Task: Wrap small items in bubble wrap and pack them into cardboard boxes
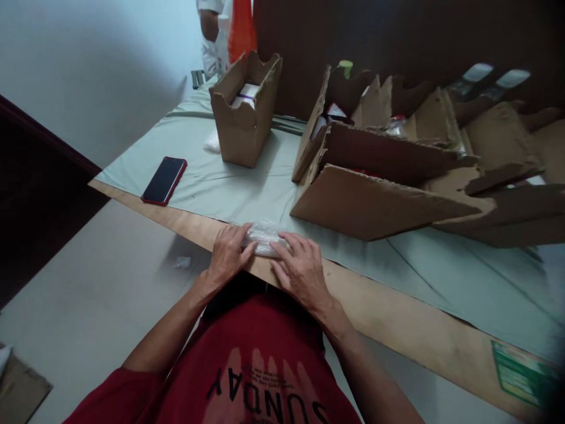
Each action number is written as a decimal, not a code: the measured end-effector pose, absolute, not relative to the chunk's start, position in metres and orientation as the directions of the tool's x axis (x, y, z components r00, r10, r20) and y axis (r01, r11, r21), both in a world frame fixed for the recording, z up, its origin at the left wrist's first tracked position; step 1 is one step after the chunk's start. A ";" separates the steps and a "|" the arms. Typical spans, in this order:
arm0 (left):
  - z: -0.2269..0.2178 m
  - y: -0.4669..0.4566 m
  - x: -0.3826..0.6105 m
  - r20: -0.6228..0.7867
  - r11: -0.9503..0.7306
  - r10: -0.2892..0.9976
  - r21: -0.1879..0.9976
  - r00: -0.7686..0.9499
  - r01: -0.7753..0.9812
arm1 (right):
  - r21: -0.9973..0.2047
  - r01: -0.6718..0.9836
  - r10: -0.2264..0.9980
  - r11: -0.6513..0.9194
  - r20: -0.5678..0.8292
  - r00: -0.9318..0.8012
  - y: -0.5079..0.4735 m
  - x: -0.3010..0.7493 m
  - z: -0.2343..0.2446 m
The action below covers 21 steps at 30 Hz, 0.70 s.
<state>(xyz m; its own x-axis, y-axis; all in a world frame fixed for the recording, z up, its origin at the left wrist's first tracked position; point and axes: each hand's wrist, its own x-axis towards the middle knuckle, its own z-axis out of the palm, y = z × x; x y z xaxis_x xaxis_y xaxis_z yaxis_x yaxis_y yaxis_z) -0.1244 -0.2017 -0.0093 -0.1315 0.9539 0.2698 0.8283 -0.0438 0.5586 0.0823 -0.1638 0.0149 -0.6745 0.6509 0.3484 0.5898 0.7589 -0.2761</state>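
Observation:
A small bundle of clear bubble wrap [263,237] lies at the near edge of the table, between my two hands. What is inside the wrap, if anything, cannot be made out. My left hand [228,250] grips the left end, with its thumb on the near side and its fingers at the far side. From the right, my right hand [302,268] holds the other end with bent fingers and thumb. Both wrists rest close to the wooden table edge [185,225].
A phone [163,181] in a red case lies left on the green cloth [207,191]. Cardboard bins [375,203] with small goods stand at the right, and another cardboard bin [245,132] stands behind. A person's arm [209,25] shows at the back. A green printed packet [516,371] lies lower right.

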 end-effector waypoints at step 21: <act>0.026 -0.214 -0.081 -0.248 0.242 0.962 0.968 -0.113 -0.063 | -0.858 0.389 0.840 0.336 0.086 -0.536 -0.156 0.134 0.035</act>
<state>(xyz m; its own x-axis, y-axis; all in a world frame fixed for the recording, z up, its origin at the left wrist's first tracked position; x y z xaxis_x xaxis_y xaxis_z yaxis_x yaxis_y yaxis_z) -0.0808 -0.2143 0.0265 -0.1130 0.9623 -0.2475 -0.0630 0.2417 0.9683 0.1341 -0.1559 0.0351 -0.5364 0.8396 0.0856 0.3889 0.3360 -0.8578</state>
